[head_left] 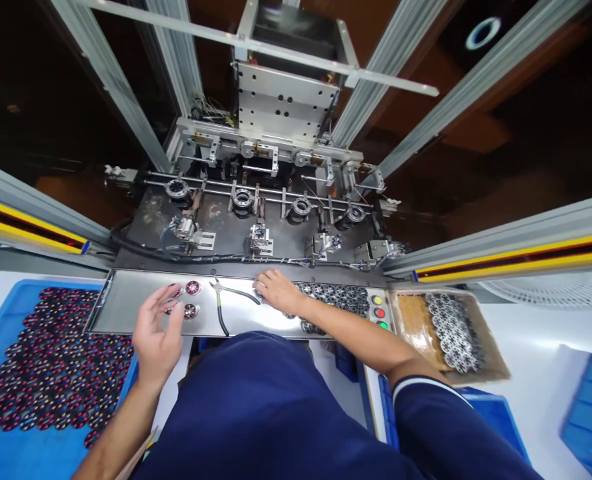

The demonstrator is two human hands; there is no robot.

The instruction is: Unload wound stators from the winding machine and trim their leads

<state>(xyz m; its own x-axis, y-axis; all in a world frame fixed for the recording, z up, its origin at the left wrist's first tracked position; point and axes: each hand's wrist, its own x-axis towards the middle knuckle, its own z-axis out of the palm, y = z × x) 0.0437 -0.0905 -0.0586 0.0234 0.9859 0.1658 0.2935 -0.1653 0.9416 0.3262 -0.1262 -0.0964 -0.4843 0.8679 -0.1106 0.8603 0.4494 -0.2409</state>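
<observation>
My left hand [159,337] is over the left part of the steel tray [131,300], thumb and fingers apart. Close to its fingertips lie several round cores with red winding [193,287], one partly hidden by the fingers. My right hand [279,293] reaches across the tray, its fingers bent down over a round metal core [258,294] that is mostly covered. Between my hands lie cutting pliers [221,300] with dark handles spread. Right of my right hand, rows of bare round metal cores [336,295] fill the tray.
Behind the tray stands a machine with several ring-shaped holders [243,200]. Yellow light bars [516,257] flank it. A blue tray [6,333] of wound cores is at left. At right are coloured buttons [379,313] and a cardboard box [496,367] holding cores.
</observation>
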